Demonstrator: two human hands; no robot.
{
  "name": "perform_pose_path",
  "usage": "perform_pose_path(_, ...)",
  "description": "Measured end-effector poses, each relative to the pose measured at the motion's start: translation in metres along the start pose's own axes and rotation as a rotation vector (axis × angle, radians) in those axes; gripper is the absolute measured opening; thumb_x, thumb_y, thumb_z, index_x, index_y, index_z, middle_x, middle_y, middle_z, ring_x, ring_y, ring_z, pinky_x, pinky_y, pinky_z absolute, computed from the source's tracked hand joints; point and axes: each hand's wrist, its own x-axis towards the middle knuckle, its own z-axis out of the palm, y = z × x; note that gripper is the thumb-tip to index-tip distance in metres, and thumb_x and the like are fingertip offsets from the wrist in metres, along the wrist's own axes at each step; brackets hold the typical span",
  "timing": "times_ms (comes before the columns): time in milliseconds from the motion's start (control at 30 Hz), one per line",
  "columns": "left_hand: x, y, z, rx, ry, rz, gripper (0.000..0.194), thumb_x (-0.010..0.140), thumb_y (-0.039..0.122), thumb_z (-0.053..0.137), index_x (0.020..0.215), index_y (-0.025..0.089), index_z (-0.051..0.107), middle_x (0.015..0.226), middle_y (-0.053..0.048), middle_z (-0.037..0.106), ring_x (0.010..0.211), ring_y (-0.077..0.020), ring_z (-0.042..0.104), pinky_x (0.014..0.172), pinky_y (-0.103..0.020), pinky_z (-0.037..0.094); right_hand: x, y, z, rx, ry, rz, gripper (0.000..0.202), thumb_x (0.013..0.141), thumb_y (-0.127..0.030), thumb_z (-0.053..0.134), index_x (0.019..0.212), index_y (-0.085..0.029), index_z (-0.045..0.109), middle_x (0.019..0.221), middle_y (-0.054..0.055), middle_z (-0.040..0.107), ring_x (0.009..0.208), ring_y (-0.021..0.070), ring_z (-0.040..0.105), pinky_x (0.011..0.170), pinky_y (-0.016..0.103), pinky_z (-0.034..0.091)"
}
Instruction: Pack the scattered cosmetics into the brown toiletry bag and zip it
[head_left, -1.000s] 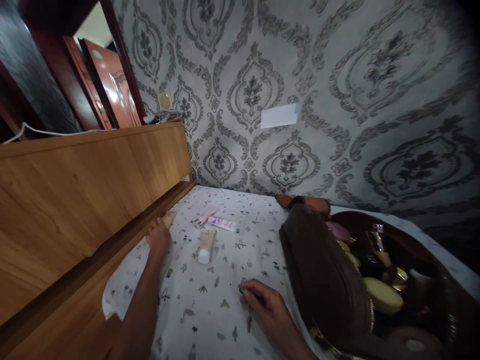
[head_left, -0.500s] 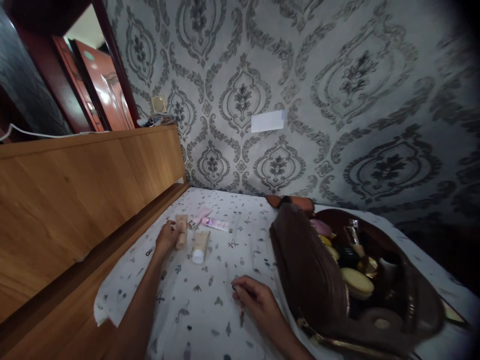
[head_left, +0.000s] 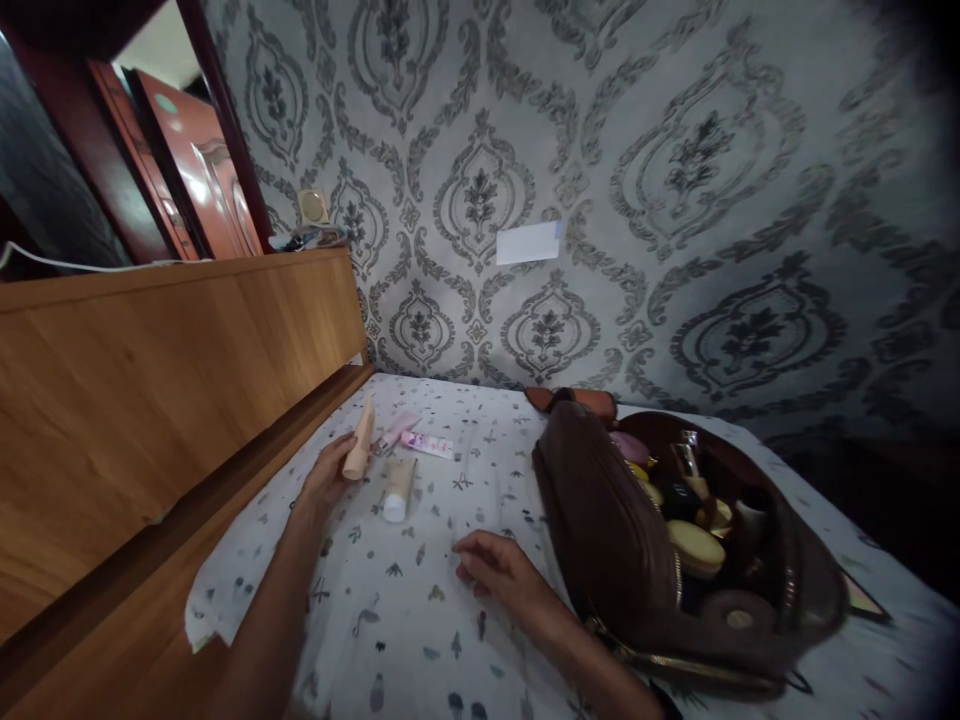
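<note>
My left hand (head_left: 328,472) is closed around a beige squeeze tube (head_left: 361,440), which tilts up off the sheet. Just right of it lies a second beige tube with a white cap (head_left: 397,490). Behind that one, a white tube with pink and purple print (head_left: 427,445) touches or nearly touches a pale pink tube with a silvery cap (head_left: 397,430). My right hand (head_left: 501,573) hovers low over or rests on the sheet, its fingers loosely bent and slightly apart, with nothing visible in them. It is nearest to the brown bag on the right.
A large brown bag (head_left: 600,520) stands unzipped on the right, holding a yellow oval case (head_left: 696,550) and several cosmetics. Behind it lies an orange-brown item (head_left: 589,403). A wooden headboard (head_left: 187,370) borders the patterned sheet (head_left: 420,620) on the left; a papered wall stands behind.
My left hand has lifted the beige tube and tipped it more upright. My right hand has shifted slightly left and its fingers have loosened. The view has moved a little.
</note>
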Motion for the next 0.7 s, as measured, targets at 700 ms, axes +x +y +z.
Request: perform_pose_path(700,-0.062,-0.022,0.108,-0.408,-0.636,-0.196,0.024,0.087,0.018,0.066,0.11,0.009,0.065,0.11,-0.016,0.075,0.103,-0.0248,0.072,0.096,-0.037,0.056,0.005,0.009,0.035,0.885,0.023,0.009,0.053,0.058,-0.05,0.092,0.091,-0.016,0.066,0.078,0.003,0.076,0.068,0.0166,0.074,0.061,0.023,0.054)
